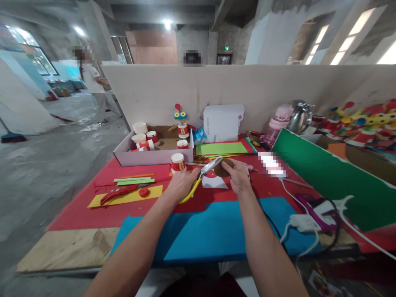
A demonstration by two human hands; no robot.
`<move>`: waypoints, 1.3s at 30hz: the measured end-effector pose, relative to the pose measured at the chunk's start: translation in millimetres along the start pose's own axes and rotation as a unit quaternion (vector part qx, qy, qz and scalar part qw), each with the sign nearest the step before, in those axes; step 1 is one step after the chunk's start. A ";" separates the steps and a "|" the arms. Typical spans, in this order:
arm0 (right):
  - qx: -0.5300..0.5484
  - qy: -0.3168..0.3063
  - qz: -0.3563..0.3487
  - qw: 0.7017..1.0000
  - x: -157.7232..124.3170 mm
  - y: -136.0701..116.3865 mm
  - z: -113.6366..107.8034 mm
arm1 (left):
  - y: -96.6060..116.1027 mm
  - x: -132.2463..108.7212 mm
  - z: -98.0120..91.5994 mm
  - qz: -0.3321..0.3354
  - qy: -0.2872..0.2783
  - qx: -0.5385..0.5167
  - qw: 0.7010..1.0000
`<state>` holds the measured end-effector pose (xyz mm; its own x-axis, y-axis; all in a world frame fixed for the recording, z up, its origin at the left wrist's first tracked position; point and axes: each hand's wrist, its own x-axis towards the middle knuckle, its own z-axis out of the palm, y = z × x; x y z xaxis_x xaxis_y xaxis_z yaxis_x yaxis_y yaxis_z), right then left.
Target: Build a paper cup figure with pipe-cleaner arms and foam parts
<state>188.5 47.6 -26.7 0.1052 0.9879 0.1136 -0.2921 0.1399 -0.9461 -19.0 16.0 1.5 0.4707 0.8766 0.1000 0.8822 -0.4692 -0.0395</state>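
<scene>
Left hand [184, 183] grips scissors [210, 166]; right hand [239, 175] pinches a brown, seemingly card disc [222, 169], inward of the table's [68, 247] near edge.

A box [154, 158] containing cups [152, 138] stands behind and left of the scissors [211, 166].

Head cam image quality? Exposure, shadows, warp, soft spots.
Head view: ceiling light and right-hand windows blown out; head view: soft shadow on the blue sheet beside the left forearm; head view: strong wide-angle stretch toward the edges; head view: toys at far right smeared, scissors fairly clear; head view: blocky pixelation hides a bright patch on the table.
</scene>
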 end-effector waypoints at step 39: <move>-0.116 0.061 -0.064 0.989 -5.2 -9.8 5.6 | -10.8 -0.2 -8.5 -0.062 -0.024 -0.012 0.998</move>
<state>185.6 41.5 -16.4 0.2456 0.9455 0.2139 -0.0437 0.2312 -0.9719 -28.8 20.0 10.4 0.3593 0.9316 0.0547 0.9331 -0.3595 -0.0066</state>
